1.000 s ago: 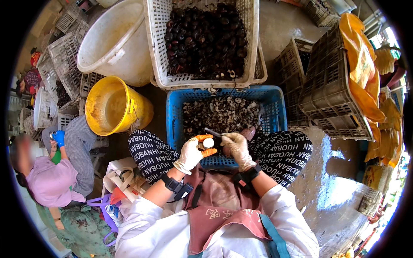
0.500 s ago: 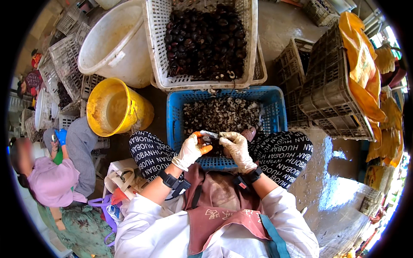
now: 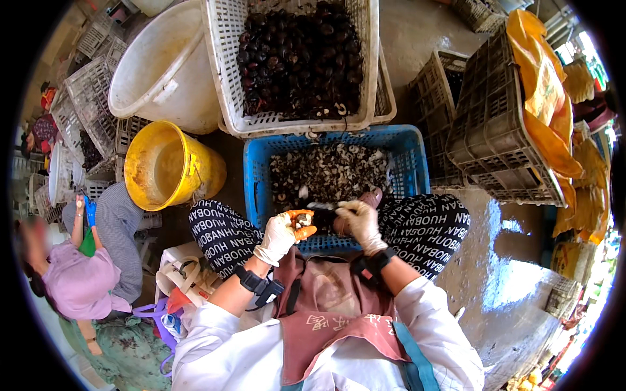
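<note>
Left hand, one: fingers pinched round one shellfish, above the near part of one blue basket. Right hand, one: closed on one slim tool, blurred. Since half a second ago, we note hands slightly farther apart, one pale scrap newly visible over the basket. We also count one yellow bucket, one white tub, one white crate partly hiding another crate.

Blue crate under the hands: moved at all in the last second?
No. The blue crate keeps about the same gap to the yellow bucket on its left; the whole view just shifted slightly.
</note>
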`<state>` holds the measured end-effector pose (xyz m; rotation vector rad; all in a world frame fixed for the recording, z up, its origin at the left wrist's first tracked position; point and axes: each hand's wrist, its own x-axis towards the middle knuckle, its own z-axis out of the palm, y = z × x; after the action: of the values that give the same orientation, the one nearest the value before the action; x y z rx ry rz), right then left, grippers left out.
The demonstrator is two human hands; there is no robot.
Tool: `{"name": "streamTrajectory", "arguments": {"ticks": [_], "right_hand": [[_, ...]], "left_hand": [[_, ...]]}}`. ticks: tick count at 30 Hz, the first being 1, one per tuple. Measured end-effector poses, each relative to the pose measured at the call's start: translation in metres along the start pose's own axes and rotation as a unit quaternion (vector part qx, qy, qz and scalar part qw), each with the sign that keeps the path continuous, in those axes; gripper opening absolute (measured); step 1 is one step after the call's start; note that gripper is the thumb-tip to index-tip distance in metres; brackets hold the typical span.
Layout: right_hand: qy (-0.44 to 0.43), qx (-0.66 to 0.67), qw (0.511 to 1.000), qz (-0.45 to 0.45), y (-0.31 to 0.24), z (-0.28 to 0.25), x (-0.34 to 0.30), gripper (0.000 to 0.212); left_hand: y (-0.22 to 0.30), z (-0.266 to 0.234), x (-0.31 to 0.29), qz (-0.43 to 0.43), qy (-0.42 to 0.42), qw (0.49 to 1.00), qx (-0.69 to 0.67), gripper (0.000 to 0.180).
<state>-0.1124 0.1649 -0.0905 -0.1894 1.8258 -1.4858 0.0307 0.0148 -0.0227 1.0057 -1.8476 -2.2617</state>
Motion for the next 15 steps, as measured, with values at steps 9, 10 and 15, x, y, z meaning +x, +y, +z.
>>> {"name": "streamTrajectory", "arguments": {"ticks": [9, 10, 15], "right_hand": [[-0.063, 0.024, 0.997, -0.028, -0.012, 0.018, -0.015, 0.020], [-0.038, -0.027, 0.998, -0.034, -0.008, 0.013, -0.008, 0.020], [-0.058, 0.088, 0.994, -0.030, -0.014, 0.017, -0.013, 0.016]], "left_hand": [[-0.008, -0.007, 0.006, 0.085, 0.024, 0.989, 0.115, 0.036], [-0.013, -0.007, 0.005, 0.081, 0.021, 0.991, 0.101, 0.035], [-0.006, -0.005, 0.003, 0.064, 0.040, 0.993, 0.096, 0.031]]}}
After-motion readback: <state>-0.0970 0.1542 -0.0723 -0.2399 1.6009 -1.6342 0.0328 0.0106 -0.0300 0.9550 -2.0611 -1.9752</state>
